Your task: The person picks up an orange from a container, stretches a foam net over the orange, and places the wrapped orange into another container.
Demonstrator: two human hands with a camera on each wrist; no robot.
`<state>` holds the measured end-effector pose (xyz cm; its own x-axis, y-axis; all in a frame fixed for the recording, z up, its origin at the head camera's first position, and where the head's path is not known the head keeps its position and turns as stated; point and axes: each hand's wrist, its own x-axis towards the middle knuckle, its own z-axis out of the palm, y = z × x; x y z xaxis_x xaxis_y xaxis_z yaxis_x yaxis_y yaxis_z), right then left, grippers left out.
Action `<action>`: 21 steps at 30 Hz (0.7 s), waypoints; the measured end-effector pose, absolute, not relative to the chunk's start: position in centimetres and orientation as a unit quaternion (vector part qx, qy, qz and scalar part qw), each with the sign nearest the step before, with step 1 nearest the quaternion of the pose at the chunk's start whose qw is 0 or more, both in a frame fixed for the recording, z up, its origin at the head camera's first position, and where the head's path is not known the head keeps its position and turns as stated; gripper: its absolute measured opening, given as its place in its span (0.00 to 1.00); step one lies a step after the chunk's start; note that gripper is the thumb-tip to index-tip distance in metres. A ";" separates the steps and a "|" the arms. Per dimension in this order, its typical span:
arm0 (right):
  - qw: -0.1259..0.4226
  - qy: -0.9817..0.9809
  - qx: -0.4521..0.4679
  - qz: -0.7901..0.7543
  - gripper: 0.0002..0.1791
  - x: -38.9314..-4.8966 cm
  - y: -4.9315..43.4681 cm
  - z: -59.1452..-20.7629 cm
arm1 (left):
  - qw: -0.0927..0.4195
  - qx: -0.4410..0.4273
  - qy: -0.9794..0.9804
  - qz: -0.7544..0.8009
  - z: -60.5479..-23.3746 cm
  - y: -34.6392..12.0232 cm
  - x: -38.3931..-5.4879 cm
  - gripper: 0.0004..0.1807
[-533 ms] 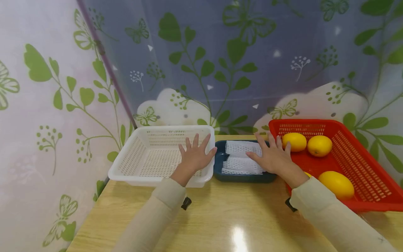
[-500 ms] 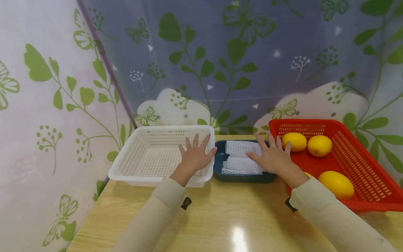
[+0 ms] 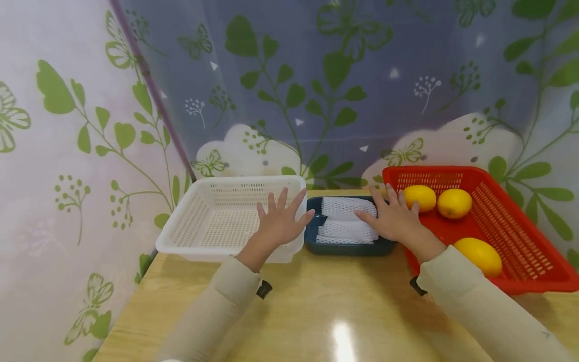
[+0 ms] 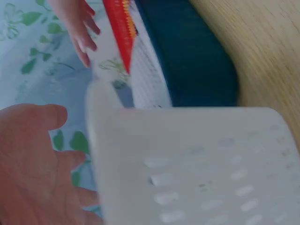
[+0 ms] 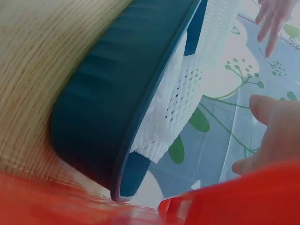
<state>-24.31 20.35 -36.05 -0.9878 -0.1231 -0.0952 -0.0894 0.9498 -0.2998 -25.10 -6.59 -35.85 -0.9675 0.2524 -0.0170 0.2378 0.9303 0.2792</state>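
My left hand (image 3: pixel 278 223) is held above the right side of a white plastic basket (image 3: pixel 221 229), fingers spread and gripping nothing. In the left wrist view that hand (image 4: pixel 35 164) appears beside the basket's wall (image 4: pixel 187 154). Between the two baskets, a dark teal tray (image 3: pixel 348 250) holds white foam net sleeves (image 3: pixel 346 230). My right hand (image 3: pixel 398 218), also spread and holding nothing, hovers over the tray's right end and the edge of a red basket (image 3: pixel 445 234). Yellow oval fruits like lemons (image 3: pixel 454 203) lie in the red basket, partly hidden by my right arm.
All three containers stand in a row along the back of a light wooden table (image 3: pixel 307 306). Behind them hangs a patterned curtain (image 3: pixel 280 100) with leaves and butterflies. Another patterned sheet (image 3: pixel 81 166) hangs at the left.
The head view has shifted slightly, so the containers sit a little higher in it. Both hands stay nearly still. A sliver of yellow fruit by my right wrist is now hidden.
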 end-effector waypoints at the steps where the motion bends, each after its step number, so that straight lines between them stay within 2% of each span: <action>1: 0.057 0.986 -0.054 -0.149 0.51 -24.3 20.5 -36.0 | 0.023 0.132 0.981 0.140 -35.6 -6.5 -24.9 0.36; 10: 0.073 0.983 -0.052 -0.160 0.51 -22.3 22.5 -35.3 | 0.038 0.195 0.966 0.166 -34.8 -3.9 -22.2 0.36; 15: 0.079 0.983 -0.057 -0.156 0.52 -21.1 24.3 -33.7 | 0.048 0.220 0.960 0.169 -35.4 -2.0 -21.3 0.36; 21: 0.101 0.979 -0.072 -0.162 0.52 -21.4 27.6 -31.4 | 0.062 0.244 0.953 0.170 -35.6 0.9 -20.6 0.37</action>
